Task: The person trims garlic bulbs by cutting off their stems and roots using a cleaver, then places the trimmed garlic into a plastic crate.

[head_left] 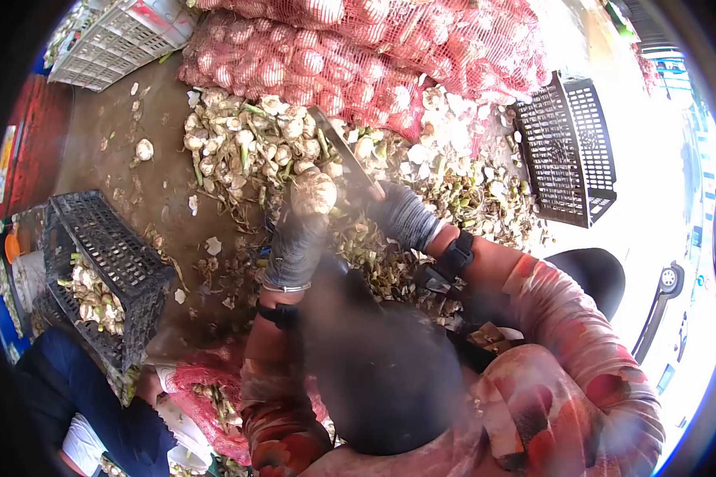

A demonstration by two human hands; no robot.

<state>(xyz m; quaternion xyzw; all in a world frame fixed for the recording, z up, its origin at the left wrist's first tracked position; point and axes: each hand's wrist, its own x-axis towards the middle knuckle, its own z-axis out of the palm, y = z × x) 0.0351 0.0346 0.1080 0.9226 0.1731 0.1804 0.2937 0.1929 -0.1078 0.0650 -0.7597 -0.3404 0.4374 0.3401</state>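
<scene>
My left hand [295, 248], in a grey glove, is closed around a large pale garlic bulb [314, 193] and holds it up over the ground. Gripped in my gloved right hand [408, 218] is a knife [345, 149]. Its long blade slants up and to the left, past the right side of the bulb. Just beyond both hands lies a heap of garlic bulbs [235, 143] with cut stems. Peels and stem trimmings [477, 195] cover the ground to the right and beneath my hands.
Red mesh sacks of garlic [310, 67] are stacked at the back. A black crate [565, 151] lies tipped at right; another black crate [107, 238] at left holds garlic. A white crate [123, 44] is at upper left. Another person's dark-clothed leg [95, 397] shows at lower left.
</scene>
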